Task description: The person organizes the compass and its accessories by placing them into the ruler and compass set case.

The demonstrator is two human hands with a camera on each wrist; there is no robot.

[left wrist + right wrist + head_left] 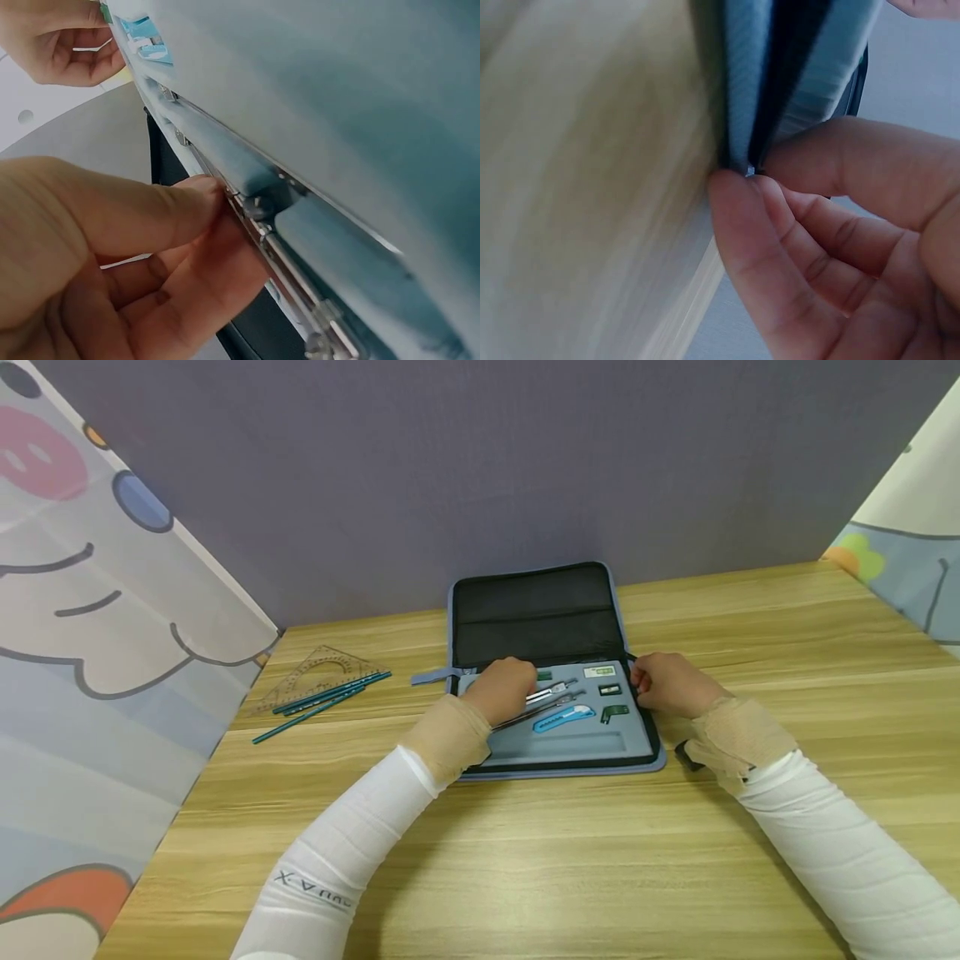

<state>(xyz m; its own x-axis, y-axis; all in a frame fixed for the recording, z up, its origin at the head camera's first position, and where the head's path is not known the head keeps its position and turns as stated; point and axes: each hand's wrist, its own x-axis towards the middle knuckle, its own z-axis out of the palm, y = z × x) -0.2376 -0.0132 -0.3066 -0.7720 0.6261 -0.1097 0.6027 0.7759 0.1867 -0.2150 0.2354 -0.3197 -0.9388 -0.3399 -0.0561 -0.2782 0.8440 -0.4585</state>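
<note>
A zippered case [534, 635] lies unfolded on the table, its black-lined lid leaning back. In its grey-blue tray [517, 745] sit two metal compasses, a blue utility knife [564, 718], a small sharpener [610, 690], a white eraser [599, 671] and a dark green piece [614, 713]. My left hand [501, 691] reaches over the tray's left part. In the left wrist view, its thumb and fingers pinch a metal compass [281, 259] at its slot. With thumb and fingertips, my right hand [673, 683] pinches the case's right edge [744, 97].
Left of the case lie several teal pencils [318, 697] and a clear set square [322, 664] with a protractor cutout. A blue-grey tab [430, 677] sticks out from the case's left side. A grey panel [525, 468] stands behind the table [570, 860].
</note>
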